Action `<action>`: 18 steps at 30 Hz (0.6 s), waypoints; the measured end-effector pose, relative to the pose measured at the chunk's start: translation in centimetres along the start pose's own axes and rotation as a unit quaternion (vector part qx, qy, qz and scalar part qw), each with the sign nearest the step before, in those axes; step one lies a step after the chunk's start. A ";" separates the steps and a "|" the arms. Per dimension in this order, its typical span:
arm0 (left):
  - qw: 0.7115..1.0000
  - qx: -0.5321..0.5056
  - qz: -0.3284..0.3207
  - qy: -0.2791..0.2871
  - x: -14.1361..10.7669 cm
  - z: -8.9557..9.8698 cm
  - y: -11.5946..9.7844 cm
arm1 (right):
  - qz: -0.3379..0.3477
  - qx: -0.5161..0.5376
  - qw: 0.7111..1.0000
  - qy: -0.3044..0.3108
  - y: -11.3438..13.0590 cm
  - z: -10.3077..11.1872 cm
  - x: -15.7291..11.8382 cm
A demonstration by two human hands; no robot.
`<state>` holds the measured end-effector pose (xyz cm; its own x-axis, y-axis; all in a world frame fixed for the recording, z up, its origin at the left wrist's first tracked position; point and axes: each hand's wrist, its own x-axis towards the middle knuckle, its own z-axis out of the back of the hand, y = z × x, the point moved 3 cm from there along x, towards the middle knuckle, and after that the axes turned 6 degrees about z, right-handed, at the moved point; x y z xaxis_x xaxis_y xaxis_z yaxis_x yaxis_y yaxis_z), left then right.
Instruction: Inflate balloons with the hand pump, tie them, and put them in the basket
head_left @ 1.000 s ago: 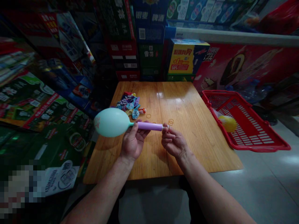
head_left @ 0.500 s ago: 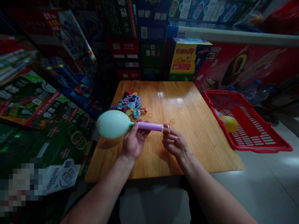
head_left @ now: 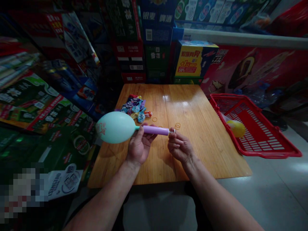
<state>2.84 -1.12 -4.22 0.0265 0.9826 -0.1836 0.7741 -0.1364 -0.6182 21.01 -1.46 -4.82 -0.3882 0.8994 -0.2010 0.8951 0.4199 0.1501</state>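
Observation:
A pale turquoise balloon (head_left: pixel 115 127), partly inflated and with faint red print, sits on the left end of a purple balloon pump (head_left: pixel 156 130). My left hand (head_left: pixel 139 146) grips the pump near its nozzle, thumb by the balloon's neck. At the other end, my right hand (head_left: pixel 179 144) is closed on the pump's white handle (head_left: pixel 173 131), which is close to the barrel. Behind the balloon, a pile of flat coloured balloons (head_left: pixel 134 107) lies on the wooden table (head_left: pixel 202 144). Several rubber bands (head_left: pixel 177 125) are scattered near the pump.
A red plastic basket (head_left: pixel 262 128) stands right of the table, with a yellow balloon (head_left: pixel 237 128) in it. Stacked drink cartons (head_left: pixel 156 61) line the back, and more boxes (head_left: pixel 40 102) crowd the left side. A yellow-blue box (head_left: pixel 190 59) stands behind the table.
The turquoise balloon has grown a little larger and reaches further left. The pump has shifted very slightly to the right; both hands keep their grip.

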 end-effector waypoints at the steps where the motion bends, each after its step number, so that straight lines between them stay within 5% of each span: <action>1: 1.000 -0.001 0.008 0.002 -0.2 -0.1 0.5 | -0.007 -0.003 1.000 -0.002 -0.5 0.2 0.1; 7: 1.000 0.006 0.020 0.004 0.6 0.3 -0.3 | -0.014 -0.020 1.000 -0.011 0.2 -0.3 -0.1; 11: 0.999 -0.001 -0.032 -0.019 1.0 0.5 -2.1 | 0.027 -0.016 0.999 0.007 1.9 -1.1 -0.5; 18: 1.000 -0.006 0.018 0.015 0.1 -0.3 0.8 | -0.007 -0.025 0.999 -0.023 -1.0 -0.2 0.3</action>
<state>3.68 -1.12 -4.48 0.0732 0.9803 -0.1834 0.7793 -0.1710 -0.6029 19.92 -1.56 -4.81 -0.3885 0.8875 -0.2478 0.8771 0.4386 0.1959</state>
